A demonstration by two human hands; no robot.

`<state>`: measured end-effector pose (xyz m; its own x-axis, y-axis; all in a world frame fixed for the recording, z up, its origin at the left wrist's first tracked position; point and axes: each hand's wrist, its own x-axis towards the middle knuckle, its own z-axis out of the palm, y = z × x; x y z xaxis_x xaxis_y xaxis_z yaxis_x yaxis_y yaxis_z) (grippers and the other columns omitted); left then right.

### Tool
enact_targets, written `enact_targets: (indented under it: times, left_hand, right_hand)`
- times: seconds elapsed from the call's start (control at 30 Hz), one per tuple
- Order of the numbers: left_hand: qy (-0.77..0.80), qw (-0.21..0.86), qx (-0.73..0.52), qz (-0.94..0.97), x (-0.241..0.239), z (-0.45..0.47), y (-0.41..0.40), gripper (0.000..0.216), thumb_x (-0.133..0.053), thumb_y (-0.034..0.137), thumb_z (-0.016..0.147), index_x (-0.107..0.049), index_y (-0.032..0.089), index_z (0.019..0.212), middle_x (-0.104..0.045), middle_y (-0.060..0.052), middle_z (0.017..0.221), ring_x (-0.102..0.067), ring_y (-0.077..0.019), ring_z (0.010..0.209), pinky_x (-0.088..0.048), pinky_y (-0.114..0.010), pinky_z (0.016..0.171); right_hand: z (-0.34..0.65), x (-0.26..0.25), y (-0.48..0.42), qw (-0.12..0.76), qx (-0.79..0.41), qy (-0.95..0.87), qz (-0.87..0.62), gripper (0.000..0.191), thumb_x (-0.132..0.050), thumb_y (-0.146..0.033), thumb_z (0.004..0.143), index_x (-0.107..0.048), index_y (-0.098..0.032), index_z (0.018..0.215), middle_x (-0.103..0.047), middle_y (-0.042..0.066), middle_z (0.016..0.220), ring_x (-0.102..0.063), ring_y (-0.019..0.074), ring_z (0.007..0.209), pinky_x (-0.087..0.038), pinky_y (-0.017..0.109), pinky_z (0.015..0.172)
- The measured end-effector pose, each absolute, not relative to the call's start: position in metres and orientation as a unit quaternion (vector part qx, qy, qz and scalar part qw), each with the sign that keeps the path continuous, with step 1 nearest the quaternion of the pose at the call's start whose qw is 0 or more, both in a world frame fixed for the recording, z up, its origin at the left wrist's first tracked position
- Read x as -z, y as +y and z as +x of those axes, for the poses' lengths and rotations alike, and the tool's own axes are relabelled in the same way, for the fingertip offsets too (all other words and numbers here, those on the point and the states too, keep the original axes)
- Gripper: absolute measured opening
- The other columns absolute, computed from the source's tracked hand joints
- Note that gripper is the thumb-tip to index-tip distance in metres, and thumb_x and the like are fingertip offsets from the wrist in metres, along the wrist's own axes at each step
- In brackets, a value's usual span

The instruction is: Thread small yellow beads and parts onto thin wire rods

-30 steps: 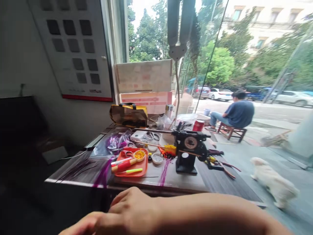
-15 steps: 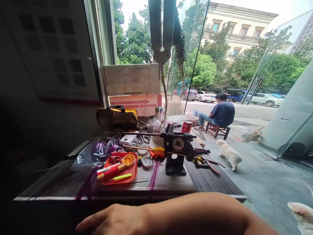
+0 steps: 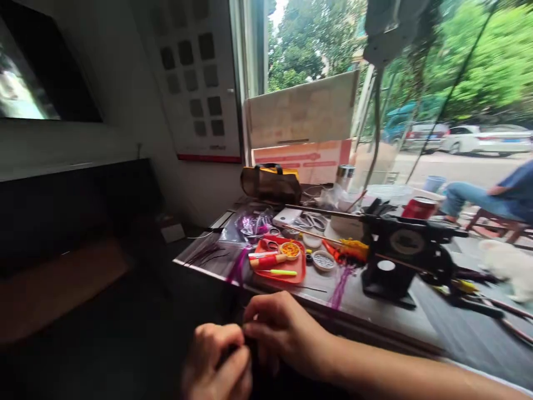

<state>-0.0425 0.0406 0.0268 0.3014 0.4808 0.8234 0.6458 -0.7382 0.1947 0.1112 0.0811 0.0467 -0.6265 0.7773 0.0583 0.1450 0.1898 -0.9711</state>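
Note:
My left hand [image 3: 217, 364] and my right hand [image 3: 287, 333] meet at the fingertips in front of the table's near edge. Both are closed in a pinch; whatever lies between the fingers is too small and dark to make out. Beyond them on the table is a red tray [image 3: 300, 275] with a yellow-green pen [image 3: 283, 273], a red marker-like stick [image 3: 266, 261] and a small bowl of orange-yellow bits [image 3: 290, 250]. A dish of silvery beads [image 3: 323, 260] sits to its right. Purple threads [image 3: 342, 286] hang beside a black clamp-like device [image 3: 391, 250] on a stand.
A dark bag with yellow trim [image 3: 270, 184] stands at the back by the window. Purple plastic wrapping [image 3: 252, 224] lies at the left. At right are a red can [image 3: 418, 208] and pliers [image 3: 510, 316]. A seated person [image 3: 512, 191] and a white dog [image 3: 506, 264] are beyond.
The view has swung left, so the table items appear further right. My right hand, earlier stretched low across the front, is now pinched against my left hand, which has come into view.

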Motion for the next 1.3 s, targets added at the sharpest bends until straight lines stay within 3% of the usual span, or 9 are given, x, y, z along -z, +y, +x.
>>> enact_targets:
  times: [0.17, 0.33, 0.47, 0.6, 0.8, 0.9, 1.0, 1.13, 1.3]
  left_hand:
    - [-0.315, 0.041, 0.416, -0.852, -0.043, -0.048, 0.031, 0.020, -0.049, 0.003, 0.078, -0.062, 0.018, 0.076, -0.071, -0.004, 0.074, -0.059, -0.0154, 0.065, -0.041, -0.031, 0.067]
    - [-0.498, -0.562, 0.401, -0.525, -0.050, -0.044, 0.037, 0.004, -0.063, 0.016, 0.063, -0.061, 0.018, 0.061, -0.065, 0.000, 0.066, -0.056, -0.0153, 0.068, -0.042, -0.027, 0.068]
    - [-0.506, -0.712, 0.393, -0.287, -0.049, -0.039, 0.037, 0.007, -0.064, 0.013, 0.052, -0.058, 0.016, 0.055, -0.056, 0.003, 0.055, -0.048, -0.0099, 0.057, -0.039, -0.023, 0.061]
    - [-0.503, -0.595, 0.391, -0.490, -0.051, -0.039, 0.032, 0.003, -0.062, 0.018, 0.063, -0.062, 0.017, 0.061, -0.060, -0.002, 0.068, -0.053, -0.0138, 0.067, -0.041, -0.026, 0.066]
    - [-0.332, 0.080, 0.456, -0.822, -0.030, -0.046, 0.029, 0.018, -0.051, 0.005, 0.074, -0.062, 0.017, 0.071, -0.060, -0.005, 0.071, -0.051, -0.0154, 0.066, -0.042, -0.029, 0.063]
    - [-0.243, 0.181, 0.454, -0.838, -0.026, -0.050, 0.032, 0.020, -0.046, 0.004, 0.079, -0.063, 0.016, 0.079, -0.069, -0.005, 0.074, -0.054, -0.0149, 0.066, -0.039, -0.031, 0.067]
    - [-0.318, -0.040, 0.410, -0.854, -0.041, -0.049, 0.034, 0.018, -0.051, 0.006, 0.076, -0.064, 0.018, 0.071, -0.070, -0.003, 0.072, -0.056, -0.0149, 0.063, -0.038, -0.031, 0.066]
    - [-0.495, -0.605, 0.362, -0.508, -0.061, -0.043, 0.033, 0.006, -0.061, 0.015, 0.061, -0.060, 0.017, 0.056, -0.064, -0.002, 0.063, -0.055, -0.0149, 0.065, -0.040, -0.027, 0.066]
    - [-0.500, -0.735, 0.369, -0.272, -0.056, -0.037, 0.035, 0.007, -0.062, 0.012, 0.049, -0.057, 0.015, 0.053, -0.055, 0.002, 0.055, -0.045, -0.0089, 0.055, -0.036, -0.022, 0.060]
  right_hand:
    - [0.110, -0.056, 0.073, 0.284, -0.657, -0.624, -0.313, 0.034, -0.049, -0.053, 0.076, -0.042, -0.019, 0.075, -0.047, -0.006, 0.047, -0.044, 0.0086, 0.035, -0.038, 0.018, 0.031]
    - [0.129, -0.061, 0.063, 0.308, -0.058, -0.942, -0.122, 0.016, -0.039, -0.013, 0.085, -0.054, -0.015, 0.090, -0.060, 0.000, 0.060, -0.054, 0.0114, 0.047, -0.050, 0.036, 0.081]
    - [0.136, -0.052, 0.062, 0.269, 0.165, -0.948, -0.033, 0.025, -0.036, -0.009, 0.087, -0.058, -0.010, 0.100, -0.061, 0.001, 0.059, -0.058, 0.0139, 0.049, -0.041, 0.037, 0.096]
    - [0.131, -0.051, 0.063, 0.298, -0.050, -0.946, -0.114, 0.030, -0.028, -0.012, 0.091, -0.058, -0.012, 0.085, -0.059, 0.001, 0.059, -0.054, 0.0120, 0.049, -0.047, 0.033, 0.086]
    - [0.112, -0.049, 0.067, 0.281, -0.644, -0.627, -0.335, 0.035, -0.053, -0.052, 0.077, -0.049, -0.018, 0.072, -0.048, -0.006, 0.045, -0.041, 0.0064, 0.033, -0.035, 0.016, 0.032]
    - [0.108, -0.047, 0.070, 0.252, -0.730, -0.557, -0.304, 0.043, -0.058, -0.059, 0.068, -0.045, -0.018, 0.071, -0.049, -0.005, 0.042, -0.043, 0.0075, 0.031, -0.035, 0.016, 0.029]
    - [0.115, -0.053, 0.066, 0.286, -0.602, -0.676, -0.314, 0.028, -0.046, -0.045, 0.081, -0.046, -0.018, 0.076, -0.051, -0.004, 0.049, -0.048, 0.0093, 0.037, -0.042, 0.019, 0.034]
    - [0.131, -0.059, 0.058, 0.289, -0.045, -0.949, -0.119, 0.020, -0.039, -0.009, 0.085, -0.056, -0.014, 0.094, -0.060, 0.000, 0.060, -0.058, 0.0120, 0.053, -0.048, 0.034, 0.086]
    - [0.139, -0.054, 0.060, 0.252, 0.148, -0.956, -0.029, 0.029, -0.033, -0.009, 0.089, -0.058, -0.009, 0.103, -0.062, 0.002, 0.063, -0.058, 0.0142, 0.054, -0.036, 0.036, 0.101]
